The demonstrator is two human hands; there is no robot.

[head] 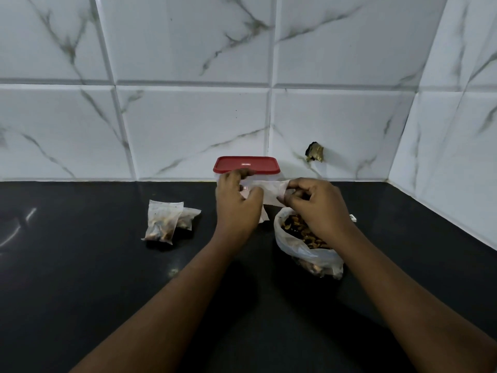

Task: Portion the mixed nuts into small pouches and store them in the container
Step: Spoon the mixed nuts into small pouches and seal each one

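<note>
My left hand [236, 200] and my right hand [314, 203] both pinch a small clear pouch [270, 192], held up between them above the black counter [80, 265]. Behind the pouch stands a clear container with a red lid [246, 164], its lid on. Under my right wrist lies an open plastic bag of mixed nuts [301, 238]. Two filled small pouches [166, 220] lie together on the counter to the left. I cannot see whether the held pouch has nuts inside.
White marble-look tiles [188, 117] form the wall behind and to the right, meeting in a corner. A dark hole [314, 152] marks the tile right of the container. A small white object [353, 217] lies on the counter beside my right hand.
</note>
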